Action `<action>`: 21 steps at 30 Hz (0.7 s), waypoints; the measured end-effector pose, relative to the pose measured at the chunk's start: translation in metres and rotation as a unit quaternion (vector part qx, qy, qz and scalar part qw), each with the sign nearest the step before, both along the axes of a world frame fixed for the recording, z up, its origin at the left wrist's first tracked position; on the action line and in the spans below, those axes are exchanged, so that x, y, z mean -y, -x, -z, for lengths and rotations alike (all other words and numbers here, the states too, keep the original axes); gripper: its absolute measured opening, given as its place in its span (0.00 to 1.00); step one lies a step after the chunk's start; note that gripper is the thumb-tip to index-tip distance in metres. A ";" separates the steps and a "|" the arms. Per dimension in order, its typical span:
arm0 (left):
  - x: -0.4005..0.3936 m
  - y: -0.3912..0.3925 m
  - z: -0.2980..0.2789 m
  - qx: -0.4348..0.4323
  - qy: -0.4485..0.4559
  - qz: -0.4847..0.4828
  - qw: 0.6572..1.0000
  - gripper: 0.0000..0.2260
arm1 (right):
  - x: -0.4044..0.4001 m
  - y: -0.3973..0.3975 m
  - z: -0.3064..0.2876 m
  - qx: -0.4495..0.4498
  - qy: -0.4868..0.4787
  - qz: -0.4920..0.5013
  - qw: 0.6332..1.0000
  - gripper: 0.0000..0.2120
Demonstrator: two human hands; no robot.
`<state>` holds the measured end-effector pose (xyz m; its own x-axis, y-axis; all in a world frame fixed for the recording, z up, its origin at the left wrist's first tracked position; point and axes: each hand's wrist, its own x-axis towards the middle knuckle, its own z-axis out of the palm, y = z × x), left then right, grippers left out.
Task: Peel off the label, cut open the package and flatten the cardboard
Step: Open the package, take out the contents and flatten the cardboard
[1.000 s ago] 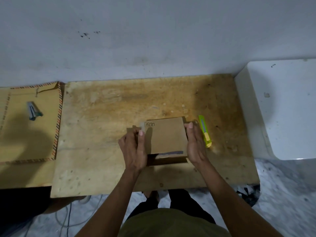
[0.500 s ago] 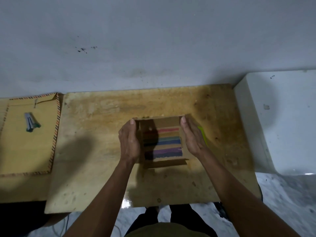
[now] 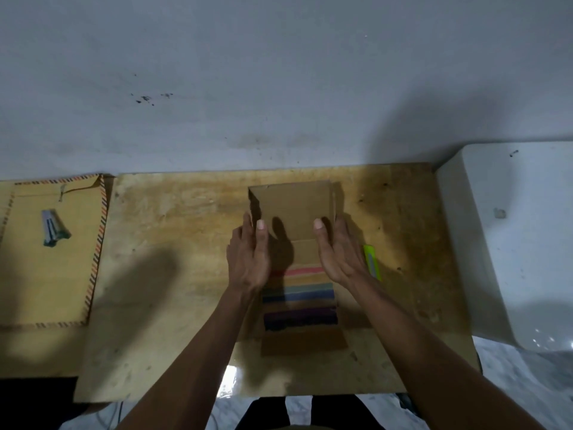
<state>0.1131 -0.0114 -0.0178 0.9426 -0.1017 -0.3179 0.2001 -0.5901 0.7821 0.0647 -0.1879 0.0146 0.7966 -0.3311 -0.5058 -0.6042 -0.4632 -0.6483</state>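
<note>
1. The pale wall [image 3: 279, 72] fills the top of the view, with a few dark specks on it.
2. The wooden table [image 3: 173, 274] spreads below it, stained and scuffed, and a white appliance [image 3: 511, 243] sits against its right edge.
3. At the left lies a brown envelope [image 3: 46, 274] with a striped border, a small grey-green item on top, too blurred to name.
4. Centre of the table: the cardboard box [image 3: 294, 209], opened up, coloured stripes on its near panel, far flap standing.
5. The left hand [image 3: 249, 259] presses the box's left side, grip released, fingers straight.
6. The right hand [image 3: 336, 252] mirrors it on the right side, also flat and released.
7. A yellow-green cutter [image 3: 372, 262] lies just beside the right hand.
</note>
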 end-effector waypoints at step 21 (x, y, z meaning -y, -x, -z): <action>-0.021 0.036 0.044 0.028 -0.370 0.229 0.900 0.37 | 0.001 0.034 0.073 -0.067 0.297 -0.247 0.920 0.38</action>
<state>0.0768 0.0100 -0.0614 0.8725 -0.2643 -0.4111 -0.2245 -0.9639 0.1433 0.0305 -0.1892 -0.0586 0.8680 -0.1950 -0.4566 -0.2806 -0.9513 -0.1273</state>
